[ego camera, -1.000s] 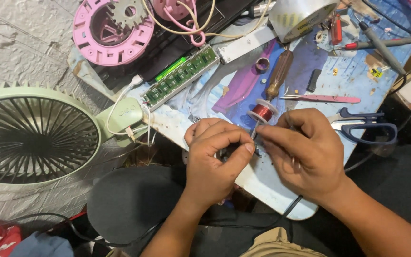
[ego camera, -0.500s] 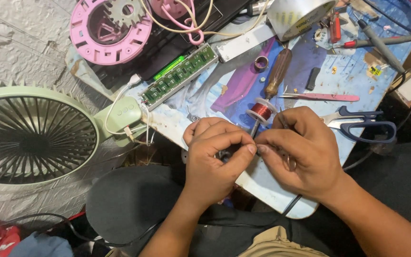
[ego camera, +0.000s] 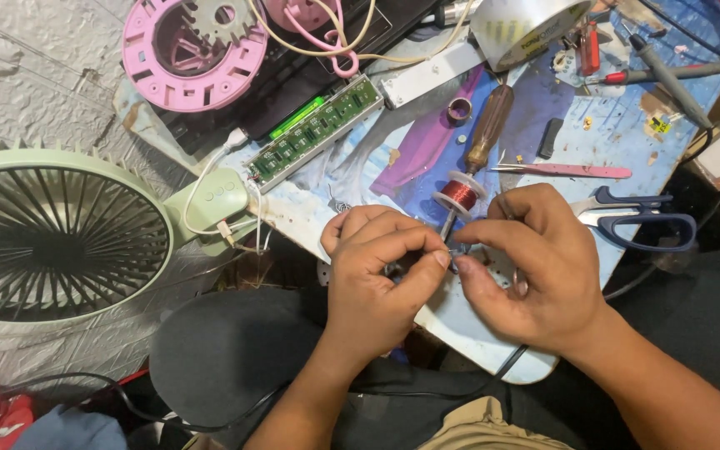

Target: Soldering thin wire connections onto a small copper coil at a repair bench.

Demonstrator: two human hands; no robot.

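Something tiny, too small to identify, sits pinched between my left hand [ego camera: 377, 279] and right hand [ego camera: 535, 267], just below the copper-wire spool [ego camera: 460, 194].

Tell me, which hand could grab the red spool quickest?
Probably the right hand. Its fingers lie right beside the spool, while the left hand sits lower, further away, pinching something tiny.

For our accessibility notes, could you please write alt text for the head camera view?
Two bare hands, left hand and right hand, meet fingertip to fingertip over something too small to make out, above a cluttered blue work board. A spool of copper wire and scissors lie close by, and a pale green fan stands to the left.
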